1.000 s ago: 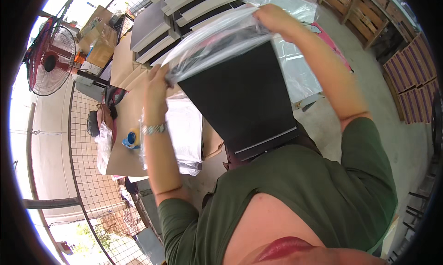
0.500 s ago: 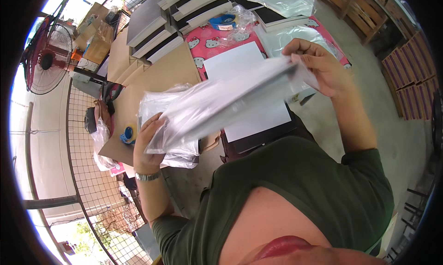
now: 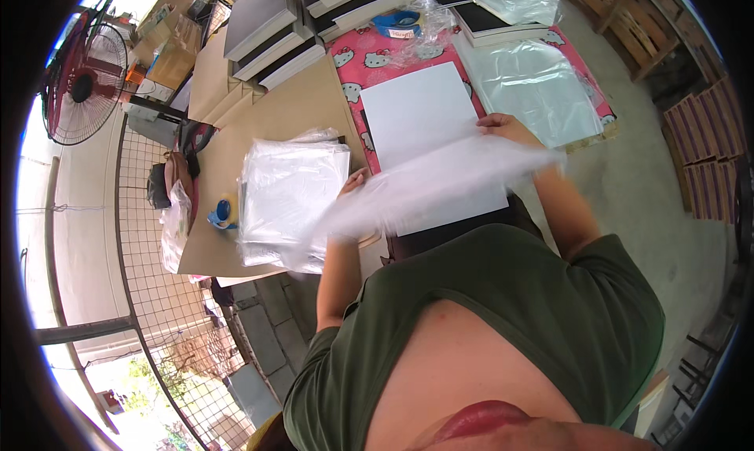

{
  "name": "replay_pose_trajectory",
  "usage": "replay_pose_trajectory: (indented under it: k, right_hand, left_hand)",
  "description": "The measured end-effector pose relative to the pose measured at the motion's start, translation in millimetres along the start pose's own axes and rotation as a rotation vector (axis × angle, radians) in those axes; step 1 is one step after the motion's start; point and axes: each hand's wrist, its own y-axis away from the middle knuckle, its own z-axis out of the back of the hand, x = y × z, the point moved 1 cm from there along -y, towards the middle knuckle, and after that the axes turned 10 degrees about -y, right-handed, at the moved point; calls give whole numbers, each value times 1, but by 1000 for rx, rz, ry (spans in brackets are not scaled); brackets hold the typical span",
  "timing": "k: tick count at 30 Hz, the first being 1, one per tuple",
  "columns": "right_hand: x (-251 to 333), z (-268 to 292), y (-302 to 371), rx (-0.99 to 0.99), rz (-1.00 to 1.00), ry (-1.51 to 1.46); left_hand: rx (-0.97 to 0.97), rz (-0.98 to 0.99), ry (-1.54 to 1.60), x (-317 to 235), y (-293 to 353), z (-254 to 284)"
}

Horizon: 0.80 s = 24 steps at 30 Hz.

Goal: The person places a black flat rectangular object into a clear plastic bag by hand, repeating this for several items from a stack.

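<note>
A flat plastic-wrapped item (image 3: 440, 176), pale and smeared by motion, spans the space between my hands in front of my chest. My left hand (image 3: 353, 184) grips its left part, fingertips showing over the far edge and the rest covered. At the far right edge, my right hand (image 3: 509, 127) is closed on it with bent fingers. Beneath lies a white sheet of paper (image 3: 416, 102), partly covered, over something black. To the left sits a pile of plastic-wrapped flat items (image 3: 294, 192). What is inside the held wrapping cannot be made out.
A blue tape dispenser (image 3: 224, 213) stands on brown paper (image 3: 294, 109) at left. Another blue dispenser (image 3: 399, 25) is at the back, beside stacked thick books (image 3: 263, 35). Clear plastic sleeves (image 3: 534, 90) lie on the pink patterned cloth (image 3: 377, 57) at right. A fan (image 3: 82, 90) is far left.
The plastic-wrapped item has come down and nearer my body. My left hand has moved right, off the wrapped pile. My right hand has lowered slightly, uncovering the clear sleeves.
</note>
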Motion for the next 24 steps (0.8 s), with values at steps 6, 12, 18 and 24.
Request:
replay_pose_trajectory:
  k: [6,12,18,24]
  right_hand:
    - [41,-29,78,287,700,1193]
    - [2,-37,36,317,532,563]
    - [-1,-59,-10,-221,449,926]
    - [-1,-102,-10,117,401,423]
  left_hand:
    - [-282,-734,-737,-13,59,-50]
    - [-86,-1032,-1072,-54,58,-88]
    - [-443,-524,-221,-73,67,-115]
    - [-668,-374,412,-51,107,-59]
